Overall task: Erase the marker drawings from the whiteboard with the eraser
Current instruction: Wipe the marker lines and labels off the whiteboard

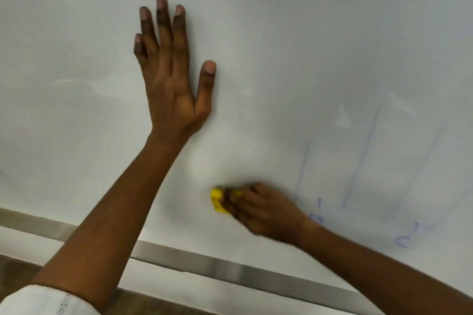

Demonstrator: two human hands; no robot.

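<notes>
Head view: the left hand (174, 79) is laid flat on the whiteboard (294, 46), fingers straight and slightly spread. Low on the board, a yellow eraser (217, 200) is gripped by the curled fingers of the right hand (263, 212), which is blurred. Faint blue marker lines (364, 156) and what may be letters (403, 241) are seen further right. A metal frame (230, 271) edges the board below.

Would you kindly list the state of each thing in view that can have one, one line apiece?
left hand: open, fingers straight, flat on the whiteboard.
right hand: grips the eraser, motion-blurred.
eraser: yellow, held against the board, mostly covered by fingers.
whiteboard: clean on the left, marked on the right.
marker drawings: faint blue lines and letters, not yet erased.
</notes>
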